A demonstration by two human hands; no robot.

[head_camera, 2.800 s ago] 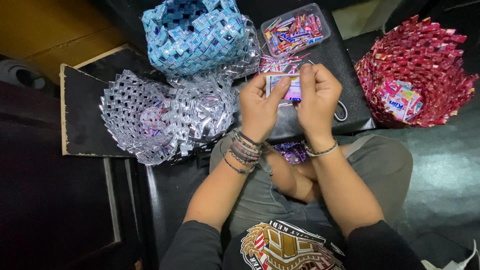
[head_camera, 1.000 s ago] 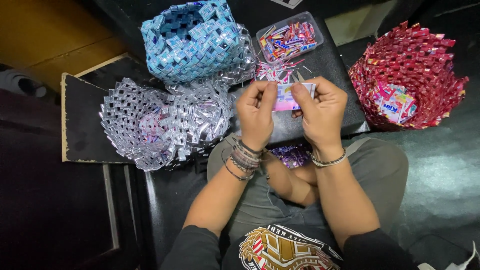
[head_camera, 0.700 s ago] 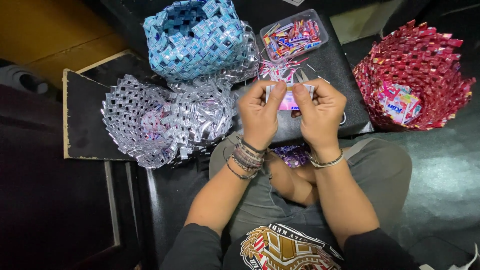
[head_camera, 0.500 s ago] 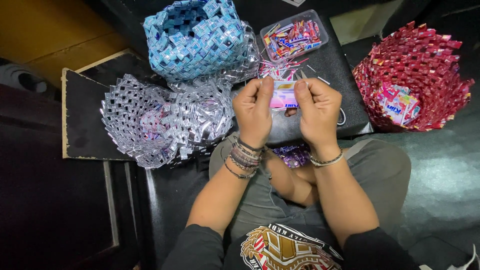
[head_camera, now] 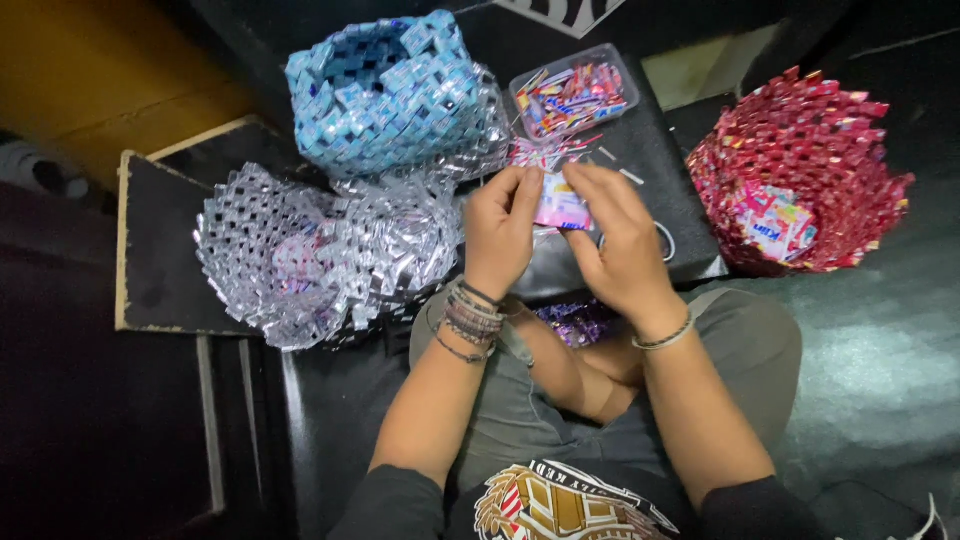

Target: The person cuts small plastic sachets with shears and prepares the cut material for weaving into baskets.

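the small pink-and-white wrapper sits between both hands above the person's lap, just in front of the dark surface. the left hand pinches its left edge with thumb and fingertips closed on it; the right hand closes on its right side and lower edge, so both grips are shut on the same piece. it looks like the wrapper is being folded or creased into a strip. to do that well, the judgement is to keep the edges lined up before pressing, run the crease with the thumb pad and hold the piece taut so the slick foil does not spring back.

at 12 o'clock from the wrapper lies a loose bunch of pink strips, and beyond it a clear plastic tray of folded wrappers. at 10 o'clock stands a blue woven basket; at 9 o'clock a silver woven basket lies on a dark board. at 3 o'clock is a red woven basket with a wrapper packet inside. just right of the right hand a thin metal ring, perhaps scissor handles, rests on the surface. a purple woven piece lies in the lap at 6 o'clock.
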